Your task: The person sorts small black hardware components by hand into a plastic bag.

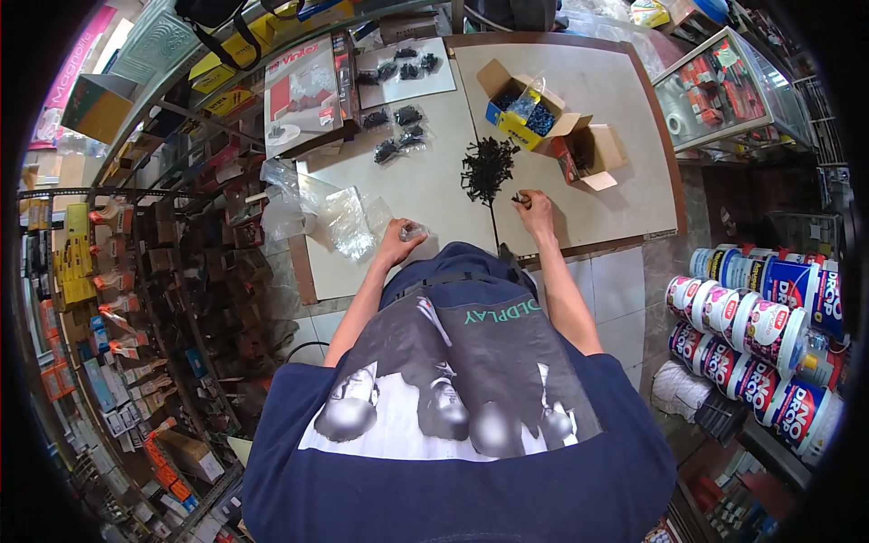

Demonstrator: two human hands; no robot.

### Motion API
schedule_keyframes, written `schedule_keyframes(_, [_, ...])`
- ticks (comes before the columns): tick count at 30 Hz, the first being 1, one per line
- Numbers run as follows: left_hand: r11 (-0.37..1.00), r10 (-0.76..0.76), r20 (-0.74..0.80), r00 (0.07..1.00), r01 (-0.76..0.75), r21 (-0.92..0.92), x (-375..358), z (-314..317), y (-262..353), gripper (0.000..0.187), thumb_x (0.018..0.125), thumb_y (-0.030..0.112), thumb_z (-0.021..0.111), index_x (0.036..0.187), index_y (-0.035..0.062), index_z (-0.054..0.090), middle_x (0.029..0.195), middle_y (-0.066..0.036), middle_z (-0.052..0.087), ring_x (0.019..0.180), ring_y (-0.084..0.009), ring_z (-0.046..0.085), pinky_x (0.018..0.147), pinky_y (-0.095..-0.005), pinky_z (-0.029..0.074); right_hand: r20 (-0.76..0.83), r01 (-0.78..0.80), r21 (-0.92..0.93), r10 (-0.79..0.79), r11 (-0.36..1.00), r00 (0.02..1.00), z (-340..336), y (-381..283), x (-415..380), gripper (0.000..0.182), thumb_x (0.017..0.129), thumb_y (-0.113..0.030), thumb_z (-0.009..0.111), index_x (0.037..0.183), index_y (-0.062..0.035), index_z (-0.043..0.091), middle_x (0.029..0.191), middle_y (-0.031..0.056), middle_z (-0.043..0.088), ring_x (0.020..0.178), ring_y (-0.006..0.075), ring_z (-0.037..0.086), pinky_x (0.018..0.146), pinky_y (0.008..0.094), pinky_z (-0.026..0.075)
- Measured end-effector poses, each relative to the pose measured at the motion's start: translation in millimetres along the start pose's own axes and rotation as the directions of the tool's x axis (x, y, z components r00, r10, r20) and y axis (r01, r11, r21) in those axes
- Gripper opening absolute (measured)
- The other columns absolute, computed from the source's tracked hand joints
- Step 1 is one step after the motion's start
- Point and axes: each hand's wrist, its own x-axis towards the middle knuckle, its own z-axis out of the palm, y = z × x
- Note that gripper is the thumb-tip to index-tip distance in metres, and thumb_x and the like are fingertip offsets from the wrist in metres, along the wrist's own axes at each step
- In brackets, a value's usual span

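Observation:
My left hand is closed on a small clear plastic bag near the table's front edge. Beside it on the left lie flat clear plastic bags. My right hand pinches a few small black pieces, just right of a loose pile of black pieces on the table. Several filled bags of black pieces lie at the back left. Behind the pile stands an open yellow and blue box with blue pieces and plastic inside.
An open brown carton stands right of the pile. A large Vinilex box rests at the table's back left. A glass case and paint buckets are on the right; crowded shelves line the left.

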Motion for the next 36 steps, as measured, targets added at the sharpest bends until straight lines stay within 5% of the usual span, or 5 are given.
schedule_keyframes(9, [0.997,0.064,-0.092,0.994,-0.060,0.039,1,-6,23,0.038,0.074,0.030,0.072,0.095,0.0018,0.057,0.093,-0.014,0.055,0.088,-0.0261,0.054,0.081,-0.0344,0.044,-0.019,0.027,0.019,-0.026,0.999,0.999,6,3,-8,0.025,0.069,-0.009,0.073,0.091,0.0002,0.066,0.079,0.0131,0.064,0.071,0.0232,0.063,0.069,0.0323,0.050])
schedule_keyframes(20, [0.893,0.449,-0.213,0.868,-0.441,0.088,25,-26,84,0.030,0.072,0.019,0.071,0.092,0.0015,0.058,0.090,-0.015,0.060,0.086,-0.0303,0.060,0.076,-0.0371,0.048,0.078,-0.142,0.324,0.123,0.935,0.989,7,-1,7,0.032,0.070,-0.006,0.074,0.099,-0.0009,0.063,0.080,0.0034,0.063,0.072,0.0106,0.060,0.068,0.0242,0.050])
schedule_keyframes(24, [0.891,0.451,-0.167,0.877,-0.453,0.029,30,-23,107,0.030,0.072,0.019,0.071,0.091,0.0005,0.058,0.086,-0.015,0.061,0.083,-0.0302,0.061,0.076,-0.0358,0.048,0.093,-0.076,0.575,0.028,0.815,0.995,-15,-79,9,0.032,0.071,-0.007,0.073,0.100,0.0003,0.062,0.082,0.0051,0.063,0.076,0.0114,0.060,0.069,0.0245,0.050])
schedule_keyframes(31, [0.870,0.474,-0.178,0.863,-0.490,-0.057,32,-15,129,0.032,0.073,0.021,0.071,0.092,-0.0005,0.057,0.088,-0.015,0.062,0.084,-0.0296,0.062,0.075,-0.0355,0.048,0.283,0.045,0.633,-0.285,0.773,0.916,-15,-158,-3,0.036,0.076,-0.017,0.073,0.104,-0.0003,0.059,0.091,0.0063,0.062,0.080,0.0112,0.059,0.070,0.0241,0.048])
schedule_keyframes(36, [0.915,0.376,-0.207,0.903,-0.397,-0.074,31,-11,110,0.033,0.074,0.024,0.071,0.094,0.0012,0.058,0.090,-0.015,0.062,0.086,-0.0300,0.061,0.077,-0.0363,0.048,0.255,-0.035,0.551,-0.128,0.834,0.958,-20,-115,14,0.032,0.079,-0.021,0.070,0.101,-0.0002,0.061,0.088,0.0089,0.064,0.081,0.0143,0.060,0.070,0.0268,0.049])
